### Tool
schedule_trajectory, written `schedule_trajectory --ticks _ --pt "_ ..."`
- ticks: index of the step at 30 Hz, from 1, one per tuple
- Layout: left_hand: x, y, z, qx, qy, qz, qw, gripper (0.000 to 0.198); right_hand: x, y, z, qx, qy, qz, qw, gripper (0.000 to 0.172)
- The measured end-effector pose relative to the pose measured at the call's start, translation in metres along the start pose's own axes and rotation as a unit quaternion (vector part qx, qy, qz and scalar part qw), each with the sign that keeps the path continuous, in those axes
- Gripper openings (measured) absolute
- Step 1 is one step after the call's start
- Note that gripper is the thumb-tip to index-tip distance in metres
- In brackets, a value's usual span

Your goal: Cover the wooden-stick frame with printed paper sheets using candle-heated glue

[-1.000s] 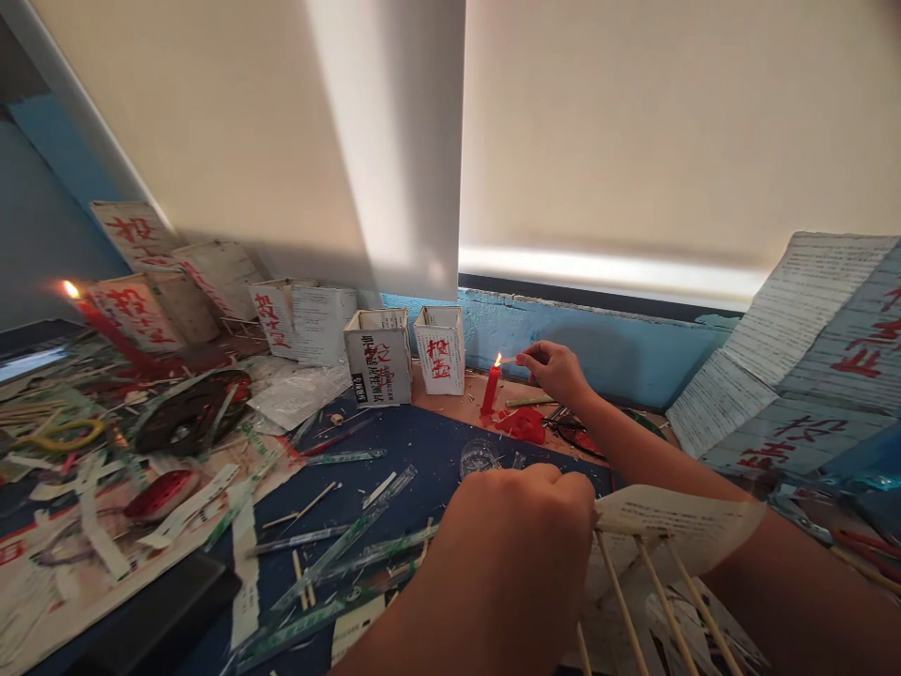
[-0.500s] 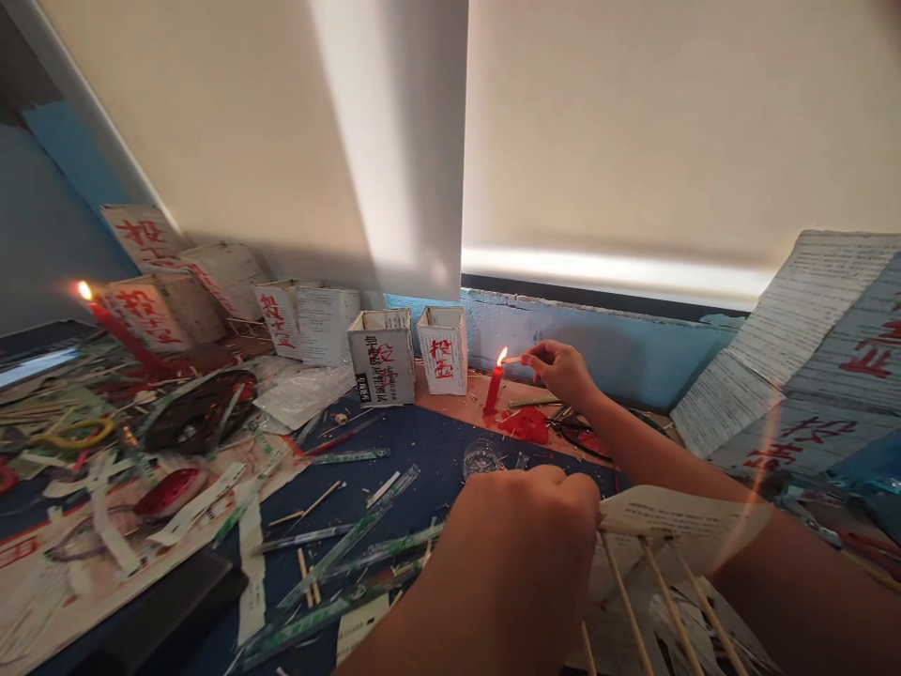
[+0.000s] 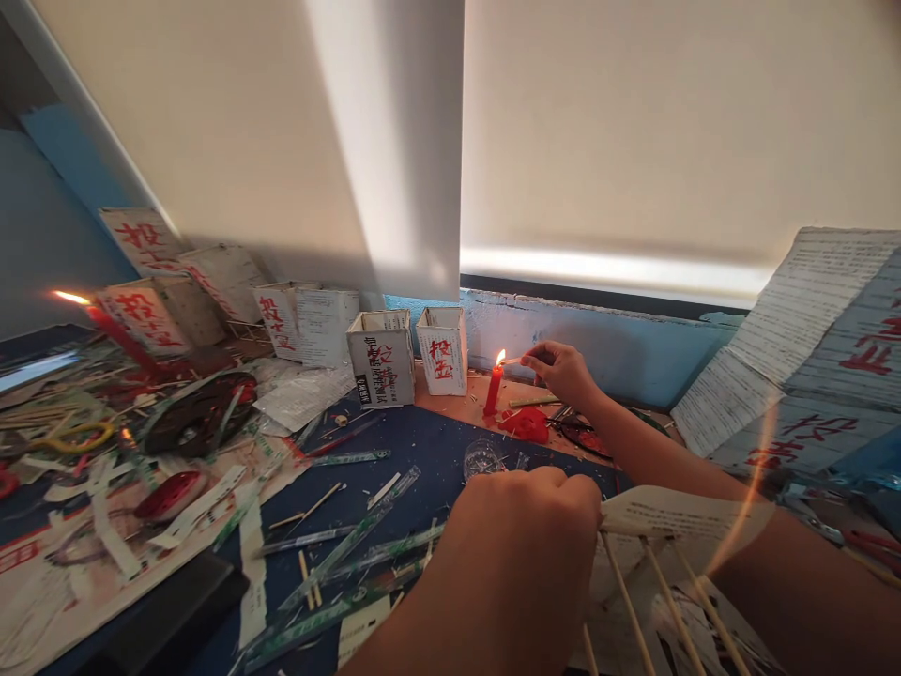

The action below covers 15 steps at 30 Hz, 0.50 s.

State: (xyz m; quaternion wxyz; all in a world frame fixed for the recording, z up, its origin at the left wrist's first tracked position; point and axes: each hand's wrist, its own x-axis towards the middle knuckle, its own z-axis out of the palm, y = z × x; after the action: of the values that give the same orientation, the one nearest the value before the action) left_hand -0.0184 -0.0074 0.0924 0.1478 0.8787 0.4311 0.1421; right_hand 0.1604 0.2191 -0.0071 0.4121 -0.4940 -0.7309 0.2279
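In the head view my right hand (image 3: 563, 370) reaches forward, thumb and fingers pinched on a short thin stick (image 3: 515, 361). The stick's far tip is at the flame of a short red candle (image 3: 494, 391), which stands upright beside a mass of red wax (image 3: 526, 424). Closer to me, my left hand (image 3: 531, 526) is closed at the edge of a frame of thin wooden sticks (image 3: 626, 601) with a sheet of printed paper (image 3: 682, 514) on it. Its fingertips are hidden behind the hand.
Several paper boxes with red writing, one of them a narrow box (image 3: 442, 352), line the wall. A second lit red candle (image 3: 123, 340) leans at the left. Tape strips, sticks, scissors (image 3: 84, 436) and a black block (image 3: 175, 601) litter the table. A paper-covered panel (image 3: 795, 376) stands right.
The flame of the left candle now bends to the left, where it stood more upright before. Both hands and what they hold have barely moved.
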Motion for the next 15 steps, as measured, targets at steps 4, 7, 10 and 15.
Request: schedule_trajectory --ticks 4,7,10,15 --pt "-0.0007 -0.0009 0.0001 0.003 0.006 0.003 1.0 0.02 -0.0019 -0.0039 -0.0002 0.009 0.011 -0.008 1.0 0.027" --pt "-0.0013 -0.0013 -0.0005 0.003 0.012 -0.003 1.0 0.02 -0.0016 -0.0045 0.0006 0.009 0.013 -0.015 1.0 0.027" --pt "-0.001 -0.0015 -0.0016 0.007 0.005 -0.006 1.0 0.018 -0.0002 -0.0021 0.0015 0.011 0.016 -0.015 1.0 0.028" --pt "-0.0004 -0.0006 -0.0016 -0.002 0.0 -0.002 1.0 0.015 0.0001 0.002 0.0007 0.026 0.015 -0.009 0.999 0.027"
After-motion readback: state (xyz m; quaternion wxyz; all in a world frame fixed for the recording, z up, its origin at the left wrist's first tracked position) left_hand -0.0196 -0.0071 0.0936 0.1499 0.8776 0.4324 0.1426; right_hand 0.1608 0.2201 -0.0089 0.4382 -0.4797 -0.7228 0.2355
